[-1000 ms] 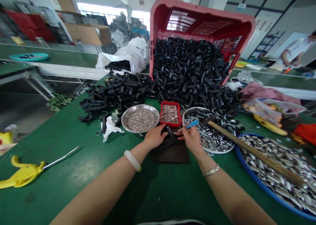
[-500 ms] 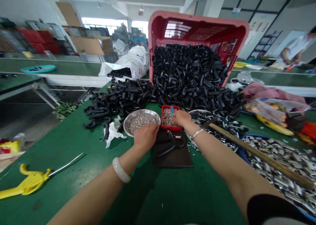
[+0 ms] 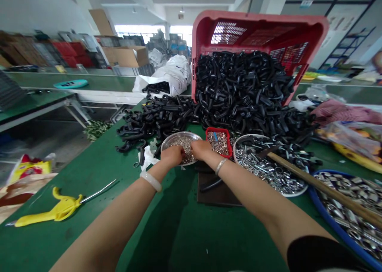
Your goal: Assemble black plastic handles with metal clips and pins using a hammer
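Both my hands are at a round metal bowl [image 3: 167, 139] of small shiny metal pieces [image 3: 185, 141]. My left hand [image 3: 173, 155] is over the near left of the bowl, fingers curled closed. From the right, my right hand [image 3: 201, 149] reaches over the rim, its fingers bent together and down at the pieces. What either hand pinches is too small or hidden to make out. Below my right forearm, a black curved part [image 3: 210, 184] lies on a dark flat plate [image 3: 219, 199], partly covered by the arm. Right of the bowl stands a red tray [image 3: 229, 146] of small pins with a blue strip in it.
A tipped red crate [image 3: 259, 19] spills black parts [image 3: 238, 81] across the back. On the right are a white basin [image 3: 294, 194] of metal parts, a wooden-handled hammer [image 3: 310, 179] and a blue basin [image 3: 334, 232]. A yellow air gun [image 3: 64, 208] lies left.
My right hand has left the red tray and moved left to the metal bowl. My left hand has shifted to the bowl's near left. The view has turned left.
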